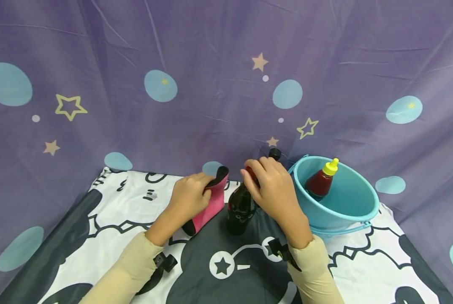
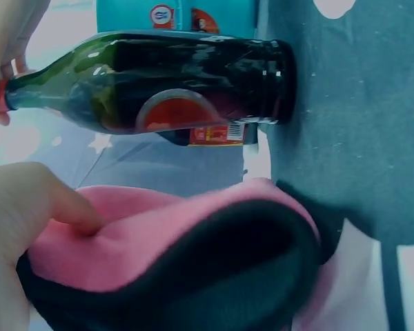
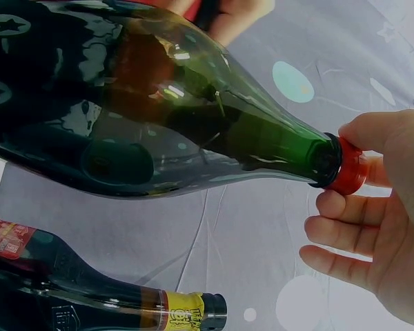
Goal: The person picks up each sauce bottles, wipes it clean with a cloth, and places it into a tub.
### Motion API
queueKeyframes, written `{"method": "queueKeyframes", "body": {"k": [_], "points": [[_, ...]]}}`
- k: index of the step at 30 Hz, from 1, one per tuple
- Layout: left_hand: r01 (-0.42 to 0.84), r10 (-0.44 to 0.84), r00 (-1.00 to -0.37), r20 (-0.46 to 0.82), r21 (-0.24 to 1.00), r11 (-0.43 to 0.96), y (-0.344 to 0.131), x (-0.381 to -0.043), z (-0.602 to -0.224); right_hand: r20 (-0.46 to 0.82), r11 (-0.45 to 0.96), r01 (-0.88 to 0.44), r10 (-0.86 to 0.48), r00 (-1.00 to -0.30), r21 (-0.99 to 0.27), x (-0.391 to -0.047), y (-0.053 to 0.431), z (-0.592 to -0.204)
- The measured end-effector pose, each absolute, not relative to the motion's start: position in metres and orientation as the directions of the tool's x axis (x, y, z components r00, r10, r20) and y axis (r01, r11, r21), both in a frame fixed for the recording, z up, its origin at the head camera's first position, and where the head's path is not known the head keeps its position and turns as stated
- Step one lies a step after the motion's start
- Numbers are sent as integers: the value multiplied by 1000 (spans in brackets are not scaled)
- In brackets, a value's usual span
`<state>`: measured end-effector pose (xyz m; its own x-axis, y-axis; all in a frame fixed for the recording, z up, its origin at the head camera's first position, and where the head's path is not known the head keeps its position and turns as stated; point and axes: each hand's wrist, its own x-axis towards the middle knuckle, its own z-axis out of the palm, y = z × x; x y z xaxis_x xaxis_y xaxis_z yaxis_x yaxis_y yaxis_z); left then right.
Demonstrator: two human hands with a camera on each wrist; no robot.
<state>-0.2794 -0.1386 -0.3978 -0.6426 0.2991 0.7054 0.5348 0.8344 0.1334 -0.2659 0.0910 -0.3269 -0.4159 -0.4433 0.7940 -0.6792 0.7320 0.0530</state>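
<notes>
My left hand (image 1: 189, 196) pinches the black-trimmed rim of a pink cloth sleeve (image 1: 213, 203). In the left wrist view the sleeve's dark opening (image 2: 228, 269) gapes toward the camera. Just to the right of it stands a dark green glass bottle (image 1: 240, 211), upright on the patterned cloth. At the bottle's top, my right hand (image 1: 273, 185) holds the red cap (image 3: 350, 165) between thumb and index finger, the other fingers bent loosely below. The cap sits on the neck. Whether it is turning cannot be told.
Behind the right hand stands a second dark bottle with a black cap (image 1: 275, 154) and yellow neck label (image 3: 185, 312). To the right is a light blue bucket (image 1: 317, 219) holding a red sauce bottle (image 1: 319, 185) with a yellow nozzle. A purple curtain (image 1: 218, 84) hangs behind.
</notes>
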Motion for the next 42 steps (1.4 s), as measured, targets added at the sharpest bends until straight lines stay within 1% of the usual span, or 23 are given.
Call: {"method": "queueKeyframes", "body": {"k": [5, 9, 13, 17, 20, 26, 32, 42], "points": [[538, 188, -573, 797, 194, 820, -138, -277, -390, 793, 732, -679, -444, -417, 53, -266, 91, -327], [577, 134, -486, 864, 202, 791, -133, -272, -383, 795, 732, -679, -443, -414, 54, -267, 91, -327], [617, 108, -391, 914, 173, 768, -124, -266, -377, 800, 730, -681, -445, -404, 62, -268, 90, -327], [652, 112, -302, 947, 119, 749, -114, -260, -376, 802, 729, -681, -447, -395, 71, -268, 91, -327], [673, 134, -256, 957, 77, 735, -108, -257, -376, 800, 730, -679, -450, -397, 74, -268, 91, -327], [714, 187, -232, 955, 37, 699, -101, -253, -380, 794, 733, -677, -452, -406, 71, -266, 91, -326], [756, 234, -206, 950, 3, 654, -99, -254, -382, 795, 728, -682, -455, -401, 73, -266, 91, -326], [779, 336, -190, 922, -67, 624, -106, -258, -381, 796, 733, -676, -452, -403, 74, -266, 90, -326]]}}
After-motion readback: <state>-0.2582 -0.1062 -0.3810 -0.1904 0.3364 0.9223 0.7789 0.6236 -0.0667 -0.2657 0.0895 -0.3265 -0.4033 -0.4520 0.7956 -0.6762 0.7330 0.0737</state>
